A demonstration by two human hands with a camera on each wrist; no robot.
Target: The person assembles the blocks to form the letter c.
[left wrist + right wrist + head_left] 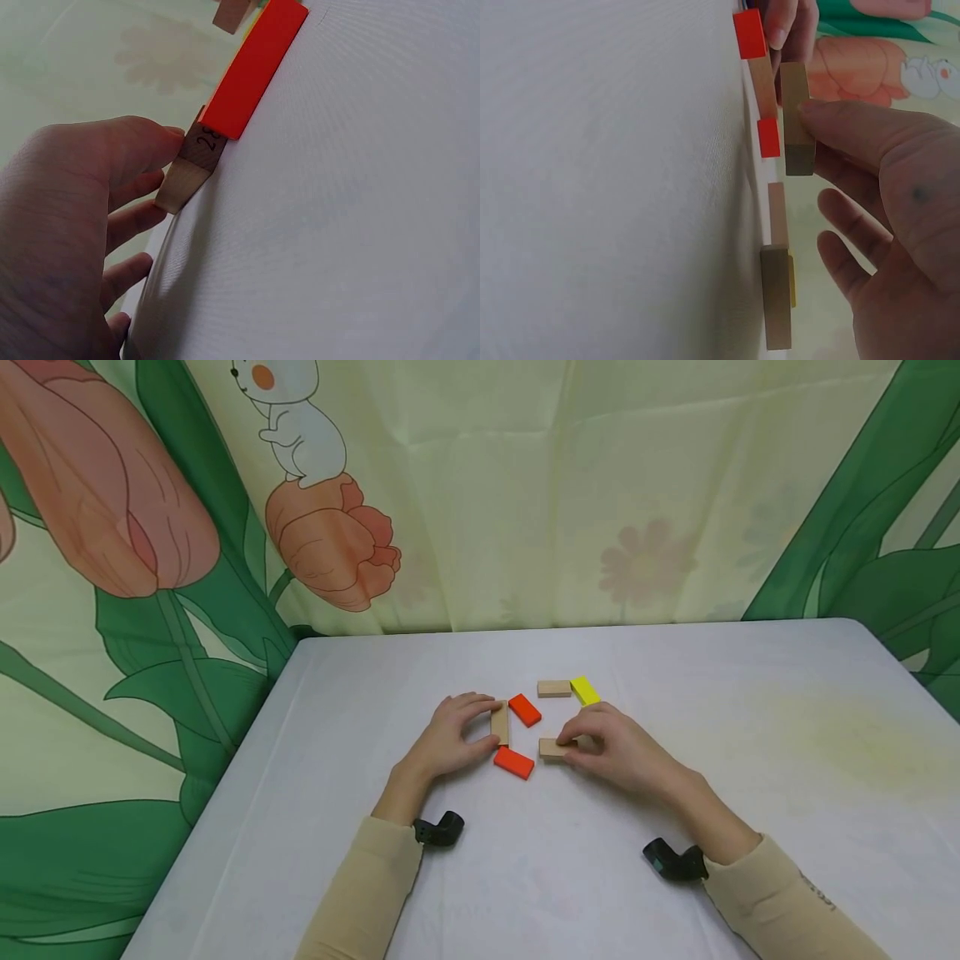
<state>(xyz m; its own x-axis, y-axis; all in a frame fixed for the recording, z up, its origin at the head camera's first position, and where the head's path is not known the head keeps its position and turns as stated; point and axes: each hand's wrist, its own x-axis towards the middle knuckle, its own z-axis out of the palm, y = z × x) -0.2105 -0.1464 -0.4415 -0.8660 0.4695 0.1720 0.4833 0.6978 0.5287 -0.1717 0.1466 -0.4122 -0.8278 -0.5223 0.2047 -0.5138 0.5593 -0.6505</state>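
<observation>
In the head view my left hand (pixel 453 739) spans a plain wooden block (pixel 500 723) lengthwise, thumb at the near end and fingertips at the far end. Dark marks like a number show on this block (pixel 204 146) in the left wrist view. Red blocks (pixel 525 710) (pixel 513 762) lie close by, one at its near end. My right hand (pixel 618 747) pinches another wooden block (pixel 552 749) between thumb and fingers. The right wrist view shows that block (pixel 796 112) raised off the table.
A wooden block (pixel 554 688) and a yellow block (pixel 585 691) lie end to end farther back. One more wooden block (pixel 776 300) is by the yellow one, hidden behind my right hand in the head view. A white cloth covers the table (pixel 300 860); a printed curtain (pixel 510 502) hangs behind.
</observation>
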